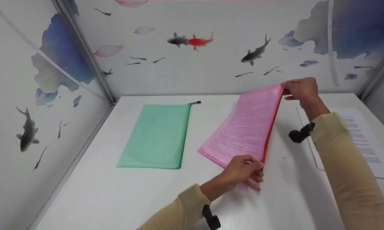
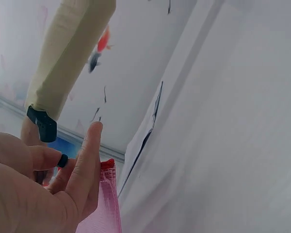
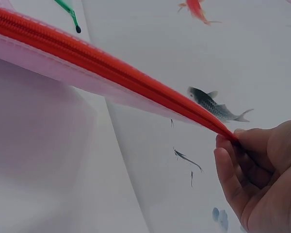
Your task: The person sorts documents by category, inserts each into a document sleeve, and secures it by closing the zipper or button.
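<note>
Pink folder (image 1: 243,124) sits right of centre, tilted, red zip edge (image 1: 273,124) running top to bottom. Right hand (image 1: 302,91) pinches its top corner, left hand (image 1: 241,171) the black zipper pull (image 2: 63,160). White tabletop (image 1: 204,121) separates it from the green folder (image 1: 155,137), centre left.

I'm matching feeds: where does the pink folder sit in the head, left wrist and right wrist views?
Head: pink folder, just right of centre.
Left wrist: pink folder, partly visible at the bottom, left of centre.
Right wrist: pink folder, slanting from upper left down towards the right.
Shared landmark: the red fish on the wall.
</note>
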Demonstrator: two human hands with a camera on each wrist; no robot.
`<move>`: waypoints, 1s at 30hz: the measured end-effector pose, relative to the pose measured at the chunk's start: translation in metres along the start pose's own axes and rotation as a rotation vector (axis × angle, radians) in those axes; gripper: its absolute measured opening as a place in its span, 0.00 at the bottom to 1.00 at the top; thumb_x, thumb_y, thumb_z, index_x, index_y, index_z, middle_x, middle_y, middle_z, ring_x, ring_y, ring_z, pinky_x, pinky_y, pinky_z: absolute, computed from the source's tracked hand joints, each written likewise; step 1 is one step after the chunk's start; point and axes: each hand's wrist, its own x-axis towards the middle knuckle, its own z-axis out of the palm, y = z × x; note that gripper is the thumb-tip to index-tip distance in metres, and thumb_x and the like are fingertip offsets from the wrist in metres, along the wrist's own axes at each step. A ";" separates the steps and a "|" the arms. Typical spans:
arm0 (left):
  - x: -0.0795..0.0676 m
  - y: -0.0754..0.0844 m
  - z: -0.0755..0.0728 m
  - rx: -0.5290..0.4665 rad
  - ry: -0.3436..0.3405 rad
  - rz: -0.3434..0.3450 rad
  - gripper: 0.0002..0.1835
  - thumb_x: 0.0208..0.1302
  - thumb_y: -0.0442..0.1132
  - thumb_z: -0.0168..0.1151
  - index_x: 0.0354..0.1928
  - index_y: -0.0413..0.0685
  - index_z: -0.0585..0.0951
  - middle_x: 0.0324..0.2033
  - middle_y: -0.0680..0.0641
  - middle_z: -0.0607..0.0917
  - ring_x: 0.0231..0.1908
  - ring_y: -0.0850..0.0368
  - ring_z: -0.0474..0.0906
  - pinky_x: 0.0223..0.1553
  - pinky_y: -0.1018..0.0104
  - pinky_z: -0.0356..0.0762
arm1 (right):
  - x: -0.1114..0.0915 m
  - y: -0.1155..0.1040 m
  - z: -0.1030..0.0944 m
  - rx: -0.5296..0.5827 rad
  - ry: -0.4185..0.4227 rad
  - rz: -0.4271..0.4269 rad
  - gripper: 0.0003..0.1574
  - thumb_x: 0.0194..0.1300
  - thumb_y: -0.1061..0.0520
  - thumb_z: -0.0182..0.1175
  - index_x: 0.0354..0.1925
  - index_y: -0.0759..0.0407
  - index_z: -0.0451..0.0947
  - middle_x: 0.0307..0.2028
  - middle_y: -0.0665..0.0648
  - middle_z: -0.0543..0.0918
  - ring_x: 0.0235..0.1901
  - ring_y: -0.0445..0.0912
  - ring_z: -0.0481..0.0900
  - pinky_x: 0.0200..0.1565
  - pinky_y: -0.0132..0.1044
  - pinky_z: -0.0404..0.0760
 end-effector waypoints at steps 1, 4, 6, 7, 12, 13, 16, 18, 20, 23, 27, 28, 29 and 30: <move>-0.001 -0.001 0.000 0.007 -0.005 -0.008 0.08 0.69 0.42 0.63 0.40 0.45 0.83 0.29 0.46 0.85 0.30 0.51 0.86 0.29 0.56 0.87 | 0.000 0.000 -0.001 0.002 0.003 -0.001 0.34 0.70 0.47 0.62 0.66 0.66 0.73 0.45 0.55 0.86 0.27 0.31 0.83 0.36 0.27 0.86; -0.005 -0.005 -0.002 0.044 -0.015 -0.042 0.08 0.69 0.42 0.63 0.40 0.46 0.84 0.28 0.47 0.85 0.27 0.56 0.84 0.25 0.58 0.86 | 0.001 0.002 -0.004 0.011 0.014 -0.011 0.34 0.70 0.47 0.62 0.65 0.66 0.73 0.39 0.50 0.86 0.27 0.30 0.83 0.35 0.26 0.86; -0.008 -0.007 -0.003 0.065 -0.021 -0.058 0.08 0.69 0.43 0.63 0.39 0.46 0.84 0.27 0.47 0.85 0.26 0.56 0.83 0.23 0.60 0.85 | 0.002 0.002 -0.006 0.016 0.021 -0.014 0.34 0.69 0.47 0.62 0.66 0.66 0.73 0.39 0.49 0.85 0.27 0.29 0.83 0.34 0.25 0.85; -0.009 -0.007 -0.003 0.074 -0.024 -0.062 0.07 0.69 0.43 0.63 0.38 0.47 0.84 0.27 0.47 0.86 0.26 0.56 0.83 0.21 0.61 0.85 | 0.002 0.002 -0.008 0.021 0.025 -0.016 0.35 0.69 0.47 0.62 0.66 0.66 0.73 0.37 0.47 0.85 0.26 0.29 0.83 0.34 0.25 0.85; -0.016 -0.009 -0.006 0.104 -0.063 -0.071 0.06 0.69 0.42 0.63 0.36 0.50 0.84 0.27 0.47 0.86 0.26 0.57 0.83 0.17 0.65 0.82 | 0.003 0.002 -0.015 0.046 0.032 -0.024 0.36 0.69 0.47 0.62 0.66 0.67 0.72 0.31 0.42 0.84 0.25 0.29 0.83 0.34 0.24 0.85; -0.017 -0.009 -0.008 0.114 -0.073 -0.074 0.06 0.69 0.42 0.63 0.36 0.50 0.84 0.27 0.47 0.86 0.27 0.57 0.83 0.17 0.66 0.81 | 0.003 0.002 -0.015 0.054 0.033 -0.026 0.35 0.69 0.48 0.62 0.66 0.67 0.72 0.28 0.39 0.83 0.24 0.29 0.83 0.33 0.24 0.85; -0.020 -0.011 -0.013 0.151 -0.093 -0.083 0.06 0.70 0.42 0.62 0.37 0.50 0.83 0.28 0.47 0.86 0.27 0.56 0.83 0.16 0.67 0.81 | 0.003 0.003 -0.018 0.061 0.030 -0.032 0.35 0.69 0.48 0.62 0.66 0.68 0.72 0.24 0.36 0.80 0.24 0.29 0.83 0.33 0.24 0.84; -0.021 -0.013 -0.017 0.177 -0.100 -0.084 0.07 0.70 0.43 0.62 0.38 0.49 0.84 0.28 0.47 0.86 0.27 0.56 0.83 0.17 0.66 0.81 | 0.003 0.004 -0.020 0.060 0.032 -0.024 0.36 0.69 0.47 0.62 0.67 0.67 0.71 0.25 0.36 0.80 0.24 0.29 0.83 0.32 0.23 0.84; -0.024 -0.014 -0.020 0.192 -0.113 -0.083 0.08 0.70 0.43 0.62 0.39 0.48 0.85 0.28 0.48 0.85 0.27 0.56 0.83 0.17 0.66 0.81 | 0.003 0.005 -0.021 0.049 0.036 -0.019 0.36 0.69 0.46 0.61 0.67 0.67 0.71 0.26 0.37 0.80 0.24 0.28 0.83 0.33 0.22 0.84; -0.028 -0.017 -0.023 0.216 -0.134 -0.087 0.08 0.70 0.43 0.62 0.38 0.48 0.85 0.27 0.48 0.85 0.27 0.57 0.82 0.17 0.66 0.81 | 0.004 0.007 -0.023 0.032 0.044 -0.004 0.36 0.70 0.46 0.60 0.67 0.66 0.71 0.27 0.37 0.80 0.24 0.28 0.83 0.33 0.21 0.83; -0.036 -0.021 -0.027 0.270 -0.170 -0.113 0.07 0.69 0.43 0.63 0.35 0.49 0.84 0.24 0.49 0.85 0.25 0.59 0.81 0.15 0.69 0.78 | 0.006 0.011 -0.027 0.011 0.049 0.024 0.38 0.70 0.43 0.60 0.69 0.64 0.70 0.27 0.36 0.80 0.24 0.28 0.83 0.34 0.20 0.82; -0.037 -0.022 -0.028 0.285 -0.181 -0.122 0.06 0.68 0.43 0.63 0.35 0.49 0.84 0.24 0.49 0.85 0.24 0.59 0.80 0.14 0.70 0.78 | 0.006 0.012 -0.028 0.009 0.051 0.030 0.38 0.70 0.43 0.60 0.69 0.64 0.70 0.28 0.37 0.80 0.24 0.28 0.83 0.34 0.20 0.82; -0.039 -0.023 -0.029 0.297 -0.193 -0.128 0.06 0.68 0.42 0.64 0.34 0.49 0.84 0.23 0.49 0.85 0.23 0.60 0.80 0.14 0.70 0.77 | 0.007 0.013 -0.029 0.010 0.055 0.032 0.38 0.70 0.43 0.60 0.69 0.63 0.70 0.28 0.36 0.80 0.24 0.28 0.83 0.34 0.20 0.82; -0.040 -0.024 -0.030 0.304 -0.205 -0.131 0.06 0.68 0.42 0.64 0.34 0.48 0.84 0.23 0.49 0.85 0.23 0.59 0.79 0.13 0.70 0.77 | 0.007 0.014 -0.030 0.012 0.055 0.035 0.38 0.70 0.43 0.60 0.69 0.63 0.70 0.28 0.36 0.80 0.24 0.28 0.83 0.34 0.20 0.82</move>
